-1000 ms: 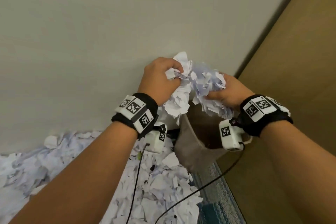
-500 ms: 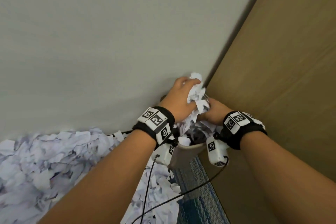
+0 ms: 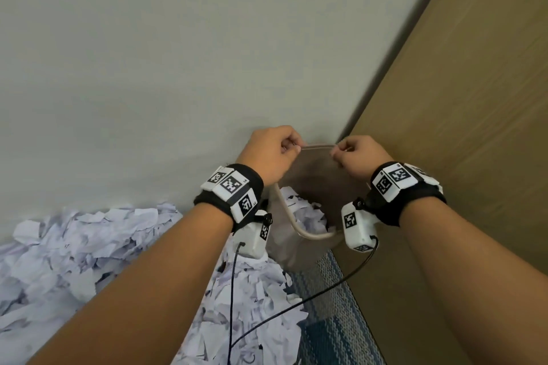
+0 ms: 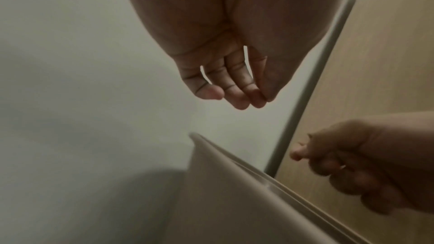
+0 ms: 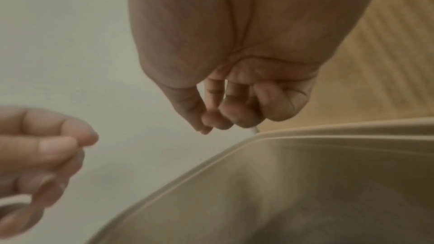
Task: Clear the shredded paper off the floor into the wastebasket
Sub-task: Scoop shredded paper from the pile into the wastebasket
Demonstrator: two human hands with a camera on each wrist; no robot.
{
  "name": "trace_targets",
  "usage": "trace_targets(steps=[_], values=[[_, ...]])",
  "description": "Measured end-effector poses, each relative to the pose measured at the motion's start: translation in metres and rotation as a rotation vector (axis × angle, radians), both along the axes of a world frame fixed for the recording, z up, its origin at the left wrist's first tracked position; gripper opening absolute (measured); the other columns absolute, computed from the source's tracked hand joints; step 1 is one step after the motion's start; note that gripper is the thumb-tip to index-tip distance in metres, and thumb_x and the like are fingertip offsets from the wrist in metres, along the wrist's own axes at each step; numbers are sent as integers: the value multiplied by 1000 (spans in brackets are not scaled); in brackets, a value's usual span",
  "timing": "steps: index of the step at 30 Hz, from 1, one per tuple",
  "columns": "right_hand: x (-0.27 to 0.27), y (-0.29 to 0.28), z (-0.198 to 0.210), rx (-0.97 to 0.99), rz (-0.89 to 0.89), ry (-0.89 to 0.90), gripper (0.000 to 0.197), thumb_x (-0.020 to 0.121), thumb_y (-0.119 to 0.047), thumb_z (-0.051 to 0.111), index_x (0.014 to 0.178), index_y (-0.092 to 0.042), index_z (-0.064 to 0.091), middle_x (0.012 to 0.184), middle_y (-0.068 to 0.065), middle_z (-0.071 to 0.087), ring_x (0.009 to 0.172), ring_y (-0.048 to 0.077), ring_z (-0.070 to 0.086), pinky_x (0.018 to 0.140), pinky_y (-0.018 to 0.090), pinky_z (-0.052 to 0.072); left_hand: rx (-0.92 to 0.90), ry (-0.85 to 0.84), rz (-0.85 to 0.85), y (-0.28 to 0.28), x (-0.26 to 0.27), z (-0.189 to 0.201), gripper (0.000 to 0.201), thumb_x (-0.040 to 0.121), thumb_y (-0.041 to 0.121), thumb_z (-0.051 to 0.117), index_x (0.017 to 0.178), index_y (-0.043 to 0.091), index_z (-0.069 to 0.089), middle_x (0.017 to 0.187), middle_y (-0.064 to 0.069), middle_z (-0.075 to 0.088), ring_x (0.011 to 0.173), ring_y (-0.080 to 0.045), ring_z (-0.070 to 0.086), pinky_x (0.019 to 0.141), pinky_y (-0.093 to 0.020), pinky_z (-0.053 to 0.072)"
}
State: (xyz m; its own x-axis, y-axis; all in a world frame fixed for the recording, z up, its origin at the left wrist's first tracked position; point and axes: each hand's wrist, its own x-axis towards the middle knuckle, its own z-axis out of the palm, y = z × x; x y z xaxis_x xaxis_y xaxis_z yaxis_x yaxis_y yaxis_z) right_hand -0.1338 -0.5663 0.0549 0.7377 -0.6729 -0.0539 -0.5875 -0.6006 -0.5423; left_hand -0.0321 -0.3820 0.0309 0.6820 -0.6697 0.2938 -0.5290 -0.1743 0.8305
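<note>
Now both hands hang over the wastebasket (image 3: 308, 235), left hand (image 3: 271, 154) and right hand (image 3: 357, 158) loosely curled around nothing; judging next, reach for shredded paper (image 3: 89, 246) at eight o'clock.

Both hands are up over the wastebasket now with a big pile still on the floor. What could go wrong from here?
1. The wastebasket already holds shredded paper; further handfuls may overflow unless pressed down.
2. The left hand and right hand hover at the rim, and the bin looks light: a bump could tip it.
3. The wrist-camera cables trail over the floor pile and may snag or drag scraps on the next scoop.
</note>
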Motion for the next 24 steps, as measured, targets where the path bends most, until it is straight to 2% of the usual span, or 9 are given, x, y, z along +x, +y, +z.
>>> trace_targets(steps=[5, 8, 12, 15, 17, 19, 20, 22, 24], values=[[32, 62, 25, 292, 225, -33, 4, 87, -13, 60, 85, -12, 64, 53, -2, 47, 44, 17, 36, 43, 21, 33, 120, 4, 100, 62, 29, -8, 11, 87, 19, 61, 87, 27, 69, 74, 9, 64, 70, -7, 58, 71, -19, 46], [59, 112, 27, 359, 413, -23, 6, 86, -12, 62, 81, -14, 65, 40, -10, 40, 38, 13, 33, 41, 21, 33, 248, 6, 175, 120, 47, -27, 10, 88, 20, 61, 87, 27, 68, 80, 6, 65, 76, -13, 60, 75, -24, 48], [90, 175, 7, 405, 592, 87, 7, 86, -15, 63, 80, -16, 66, 43, -8, 45, 39, 12, 37, 43, 22, 36, 469, 74, 258, 210, 58, -69, 13, 90, 20, 59, 85, 29, 66, 90, 5, 67, 84, -14, 62, 82, -31, 52], [103, 217, -26, 340, 694, 176, 7, 88, -17, 60, 89, -15, 66, 66, -1, 65, 51, 15, 54, 47, 25, 43, 586, 98, 353, 280, 58, -91, 11, 89, 19, 59, 86, 27, 66, 94, 4, 67, 86, -16, 62, 81, -29, 51], [108, 240, -53, 266, 729, 258, 10, 88, -18, 58, 94, -16, 66, 82, 1, 71, 63, 18, 64, 51, 27, 50, 678, 86, 421, 324, 58, -102, 9, 89, 21, 59, 94, 23, 67, 102, 1, 64, 91, -18, 60, 84, -29, 49], [105, 251, -81, 176, 734, 386, 18, 88, -23, 62, 105, -18, 65, 101, 4, 70, 83, 22, 68, 67, 32, 55, 763, 54, 494, 358, 60, -117, 14, 89, 26, 59, 101, 23, 66, 110, -1, 60, 101, -21, 58, 90, -36, 48], [102, 257, -96, 111, 743, 475, 30, 87, -29, 65, 115, -20, 61, 114, 5, 67, 96, 24, 66, 78, 32, 53, 793, 46, 543, 375, 60, -123, 17, 89, 30, 59, 104, 25, 65, 115, -3, 58, 106, -24, 56, 91, -39, 48], [89, 261, -124, -14, 727, 639, 69, 81, -47, 71, 139, -25, 41, 137, 8, 51, 120, 28, 54, 97, 34, 45, 850, 72, 636, 397, 58, -135, 31, 86, 42, 59, 115, 32, 59, 131, -4, 50, 118, -26, 49, 96, -44, 45], [74, 258, -147, -38, 655, 747, 111, 62, -69, 75, 149, -31, 18, 149, 11, 36, 132, 32, 42, 107, 43, 38, 925, 171, 659, 407, 54, -145, 62, 79, 63, 59, 134, 41, 42, 150, -3, 29, 135, -31, 33, 105, -50, 35]])
